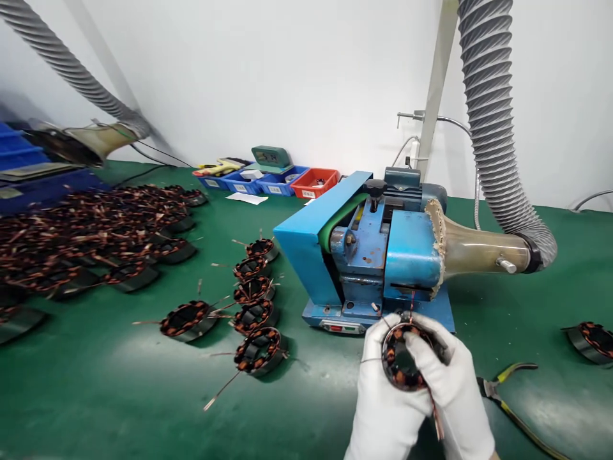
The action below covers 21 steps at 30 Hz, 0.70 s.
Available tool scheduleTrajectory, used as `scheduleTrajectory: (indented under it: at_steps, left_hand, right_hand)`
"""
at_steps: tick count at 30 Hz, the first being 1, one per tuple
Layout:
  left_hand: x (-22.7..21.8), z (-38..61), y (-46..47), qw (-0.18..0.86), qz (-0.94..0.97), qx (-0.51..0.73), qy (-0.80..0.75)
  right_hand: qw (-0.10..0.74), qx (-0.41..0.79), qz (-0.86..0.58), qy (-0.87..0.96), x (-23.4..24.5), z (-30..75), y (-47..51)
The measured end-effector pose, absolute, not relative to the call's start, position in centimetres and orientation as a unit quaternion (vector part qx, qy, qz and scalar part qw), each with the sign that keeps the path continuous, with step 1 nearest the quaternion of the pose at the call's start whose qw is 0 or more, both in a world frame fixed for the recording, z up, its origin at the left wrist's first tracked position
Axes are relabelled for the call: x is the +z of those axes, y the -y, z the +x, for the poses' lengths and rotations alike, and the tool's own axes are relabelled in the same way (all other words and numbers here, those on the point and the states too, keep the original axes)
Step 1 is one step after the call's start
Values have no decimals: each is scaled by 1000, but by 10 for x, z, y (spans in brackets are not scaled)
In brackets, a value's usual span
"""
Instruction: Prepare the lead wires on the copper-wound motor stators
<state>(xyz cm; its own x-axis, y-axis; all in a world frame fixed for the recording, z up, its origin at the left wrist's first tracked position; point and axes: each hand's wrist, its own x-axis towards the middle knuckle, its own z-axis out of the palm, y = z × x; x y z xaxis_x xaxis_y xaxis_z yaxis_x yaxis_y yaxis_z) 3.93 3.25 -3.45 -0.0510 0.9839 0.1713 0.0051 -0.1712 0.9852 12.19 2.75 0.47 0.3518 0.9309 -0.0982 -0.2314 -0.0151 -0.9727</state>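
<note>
Both of my hands wear white gloves and grip one wound motor stator [396,370], a ring with copper coils and loose wire leads. My left hand [378,390] is closed around its left side and underside. Across the right side, my right hand [445,370] has its thumb over the ring's face and its fingers behind the rim. One lead points up toward the slot in the blue belt grinding machine [414,246] just beyond. A thicker bundle of leads hangs down between my hands.
Several stators [258,351] stand in a row left of the machine, with a large pile [96,236] farther left. Pliers [507,396] lie by my right hand. One stator [591,342] sits far right. A ribbed hose [493,115] joins the machine's funnel. Small bins [313,183] line the back.
</note>
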Motion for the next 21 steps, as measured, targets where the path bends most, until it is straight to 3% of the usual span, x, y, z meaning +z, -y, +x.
scheduleTrajectory:
  at_steps: [12,21]
  left_hand:
    - [-12,57,-63,480,481,574,-457]
    - [-24,47,-47,396,575,561,-445]
  right_hand:
    - [638,447,-541,316,12,126,-54]
    - [626,430,-570,315,15,120,-35]
